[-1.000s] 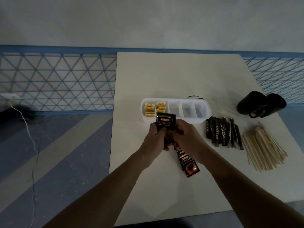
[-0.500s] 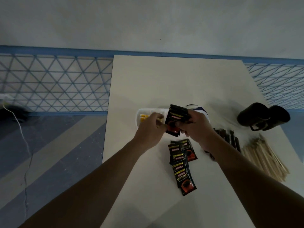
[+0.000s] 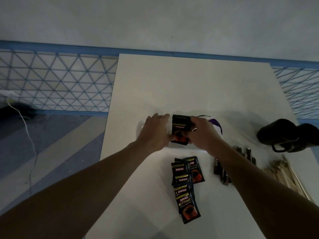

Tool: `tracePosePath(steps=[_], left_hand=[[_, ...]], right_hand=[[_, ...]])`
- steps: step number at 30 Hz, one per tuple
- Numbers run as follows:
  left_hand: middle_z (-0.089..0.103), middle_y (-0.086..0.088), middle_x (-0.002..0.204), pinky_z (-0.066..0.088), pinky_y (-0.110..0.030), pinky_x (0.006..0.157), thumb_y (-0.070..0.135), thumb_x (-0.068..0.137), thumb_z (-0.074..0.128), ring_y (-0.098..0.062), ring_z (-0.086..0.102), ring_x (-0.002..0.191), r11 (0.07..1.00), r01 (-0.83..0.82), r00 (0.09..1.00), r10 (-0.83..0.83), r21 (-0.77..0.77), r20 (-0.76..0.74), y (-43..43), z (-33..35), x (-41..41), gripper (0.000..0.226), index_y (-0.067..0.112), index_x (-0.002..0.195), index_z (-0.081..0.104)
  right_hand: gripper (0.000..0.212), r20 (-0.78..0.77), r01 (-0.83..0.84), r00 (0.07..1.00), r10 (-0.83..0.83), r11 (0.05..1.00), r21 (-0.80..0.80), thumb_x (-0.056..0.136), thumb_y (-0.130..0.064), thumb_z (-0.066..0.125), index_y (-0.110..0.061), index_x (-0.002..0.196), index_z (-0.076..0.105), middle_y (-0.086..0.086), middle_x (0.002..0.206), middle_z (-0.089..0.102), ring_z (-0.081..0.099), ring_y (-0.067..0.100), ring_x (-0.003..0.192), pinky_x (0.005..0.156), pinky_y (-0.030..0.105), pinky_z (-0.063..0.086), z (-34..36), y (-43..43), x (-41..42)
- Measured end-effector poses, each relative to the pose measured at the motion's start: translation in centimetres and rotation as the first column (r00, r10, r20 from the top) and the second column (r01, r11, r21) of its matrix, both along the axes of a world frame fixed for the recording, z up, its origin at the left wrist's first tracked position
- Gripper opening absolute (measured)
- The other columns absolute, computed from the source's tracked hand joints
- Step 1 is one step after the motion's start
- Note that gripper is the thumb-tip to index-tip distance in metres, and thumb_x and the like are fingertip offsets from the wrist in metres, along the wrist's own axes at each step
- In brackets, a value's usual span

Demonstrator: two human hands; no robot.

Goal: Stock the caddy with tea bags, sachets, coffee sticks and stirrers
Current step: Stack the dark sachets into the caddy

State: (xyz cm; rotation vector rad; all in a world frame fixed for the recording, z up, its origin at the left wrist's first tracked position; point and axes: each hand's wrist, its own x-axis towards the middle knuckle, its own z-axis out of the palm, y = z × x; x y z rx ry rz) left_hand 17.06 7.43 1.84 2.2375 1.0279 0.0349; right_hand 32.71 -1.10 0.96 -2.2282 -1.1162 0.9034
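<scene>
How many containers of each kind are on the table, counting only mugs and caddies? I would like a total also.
Black mugs: 2
White caddy: 1
Total: 3

Left hand [image 3: 155,131] lies flat; right hand [image 3: 202,133] curls, pinching.

Single head view, wide-angle, looks forward and steeply down from close above table [image 3: 189,87]; wall [image 3: 155,18] top, floor [image 3: 51,152] lower left.
</scene>
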Motion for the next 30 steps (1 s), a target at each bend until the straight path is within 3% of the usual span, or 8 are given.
tracePosePath(steps=[4, 7, 11, 13, 15, 19, 25, 30], left_hand=[[0.064, -0.010, 0.111, 0.031, -0.035, 0.097, 0.023, 0.081, 0.077, -0.026, 0.050, 0.109, 0.999, -0.022, 0.997, 0.018, 0.047, 0.072, 0.4, -1.0, 0.5, 0.047, 0.011, 0.124, 0.062], [0.068, -0.006, 0.110, 0.026, -0.036, 0.102, 0.020, 0.076, 0.080, -0.024, 0.052, 0.110, 0.998, -0.016, 0.994, 0.010, 0.060, 0.110, 0.5, -2.0, 0.7, 0.047, 0.015, 0.120, 0.066], [0.066, -0.005, 0.104, 0.031, -0.037, 0.100, 0.023, 0.070, 0.083, -0.021, 0.053, 0.099, 0.994, -0.059, 0.993, 0.050, 0.087, 0.106, 0.4, -2.5, 0.9, 0.049, 0.013, 0.114, 0.065], [0.063, -0.006, 0.104, 0.031, -0.041, 0.105, 0.021, 0.068, 0.083, -0.023, 0.053, 0.098, 0.993, -0.085, 0.991, 0.076, 0.086, 0.110, 0.2, -2.6, 1.0, 0.049, 0.011, 0.112, 0.065], [0.062, -0.007, 0.105, 0.031, -0.041, 0.106, 0.019, 0.069, 0.082, -0.023, 0.050, 0.097, 0.991, -0.106, 0.990, 0.098, 0.078, 0.100, 0.0, -2.4, 1.1, 0.049, 0.011, 0.114, 0.064], [0.062, -0.007, 0.108, 0.030, -0.040, 0.107, 0.021, 0.074, 0.080, -0.023, 0.047, 0.101, 0.989, -0.111, 0.990, 0.101, 0.095, 0.103, -0.2, -2.0, 1.1, 0.049, 0.011, 0.119, 0.063], [0.068, -0.005, 0.117, 0.021, -0.046, 0.115, 0.024, 0.081, 0.075, -0.024, 0.047, 0.123, 0.993, -0.058, 0.993, 0.047, 0.104, 0.104, 0.3, -2.6, 1.2, 0.041, 0.018, 0.120, 0.066], [0.062, -0.008, 0.131, 0.018, -0.045, 0.116, 0.030, 0.087, 0.069, -0.024, 0.042, 0.130, 0.993, -0.027, 0.999, 0.021, 0.114, 0.046, 0.4, -2.9, 1.2, 0.049, 0.013, 0.132, 0.059]], right_hand=[[0.022, 0.057, -0.084, 0.995, 0.084, 0.996, -0.004, 0.084, -0.007, 0.070, -0.016, 0.103, 0.063, -0.002, 0.089, 0.067, 0.066, 0.020, 0.081, 0.060, 0.028, 0.054, -0.7, 0.6, 0.0], [0.020, 0.079, -0.111, 0.991, 0.111, 0.994, -0.001, 0.083, -0.005, 0.070, -0.014, 0.100, 0.064, 0.000, 0.088, 0.068, 0.064, 0.017, 0.073, 0.050, 0.018, 0.042, -1.0, 0.8, 0.1], [0.019, 0.147, -0.143, 0.979, 0.138, 0.989, 0.028, 0.081, -0.006, 0.073, -0.013, 0.098, 0.068, 0.000, 0.085, 0.068, 0.060, 0.016, 0.070, 0.051, 0.015, 0.035, -1.3, 0.9, 0.4], [0.021, 0.211, -0.165, 0.966, 0.150, 0.985, 0.052, 0.079, -0.007, 0.076, -0.012, 0.098, 0.071, 0.000, 0.081, 0.067, 0.058, 0.012, 0.069, 0.052, 0.016, 0.039, -1.6, 0.8, 0.2], [0.020, 0.269, -0.184, 0.951, 0.155, 0.979, 0.086, 0.076, -0.006, 0.077, -0.009, 0.095, 0.071, 0.003, 0.082, 0.068, 0.060, 0.018, 0.071, 0.057, 0.029, 0.051, -2.0, 0.7, -0.3], [0.015, 0.357, -0.193, 0.924, 0.139, 0.974, 0.119, 0.077, -0.008, 0.075, -0.005, 0.087, 0.064, 0.007, 0.085, 0.064, 0.056, 0.020, 0.071, 0.058, 0.037, 0.052, -3.2, 0.3, -0.9], [0.070, 0.447, -0.246, 0.878, 0.173, 0.963, 0.111, 0.081, -0.033, 0.078, -0.026, 0.137, 0.039, 0.008, 0.114, 0.058, 0.063, 0.025, 0.084, 0.062, 0.041, 0.058, -1.9, -0.2, -1.0], [0.041, 0.515, -0.336, 0.830, 0.215, 0.929, 0.154, 0.083, -0.023, 0.079, -0.023, 0.122, 0.068, 0.006, 0.114, 0.060, 0.067, 0.024, 0.082, 0.061, 0.033, 0.057, -1.7, -0.1, -0.9]])
